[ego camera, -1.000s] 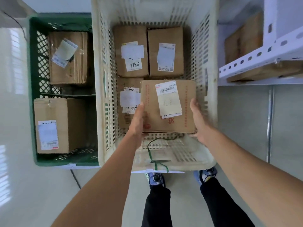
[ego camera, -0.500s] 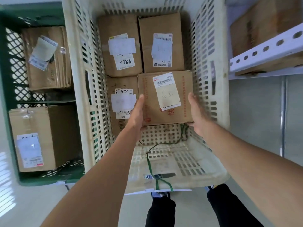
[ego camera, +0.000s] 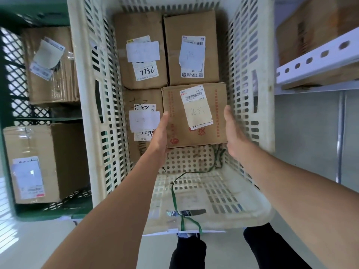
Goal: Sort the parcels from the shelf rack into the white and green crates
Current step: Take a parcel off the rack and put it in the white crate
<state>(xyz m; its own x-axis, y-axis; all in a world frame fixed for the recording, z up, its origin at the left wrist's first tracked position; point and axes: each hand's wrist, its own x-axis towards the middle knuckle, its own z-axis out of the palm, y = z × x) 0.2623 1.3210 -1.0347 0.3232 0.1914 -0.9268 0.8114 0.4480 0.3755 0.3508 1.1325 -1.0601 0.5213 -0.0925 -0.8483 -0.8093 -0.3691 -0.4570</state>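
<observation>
A brown cardboard parcel [ego camera: 217,121] with a white barcode label sits low inside the white crate [ego camera: 85,94], at its near right. My left hand [ego camera: 159,136] presses flat against the parcel's left side with straight fingers. On the other side my right hand [ego camera: 233,133] lies with straight fingers along the right edge. Three other labelled parcels lie in the white crate: two at the back [ego camera: 139,26] [ego camera: 190,22] and one at the left [ego camera: 136,152]. The green crate [ego camera: 5,133] to the left holds two parcels [ego camera: 58,90] [ego camera: 64,152].
The white shelf rack [ego camera: 318,57] stands at the right with a cardboard parcel [ego camera: 310,28] on it. A green strap [ego camera: 174,193] trails over the white crate's near floor and rim. My legs and shoes show below the crate on the pale floor.
The parcel has gone further down and back into the white crate, to beside the other parcels, with both hands still at its sides. The view has moved closer to the crate.
</observation>
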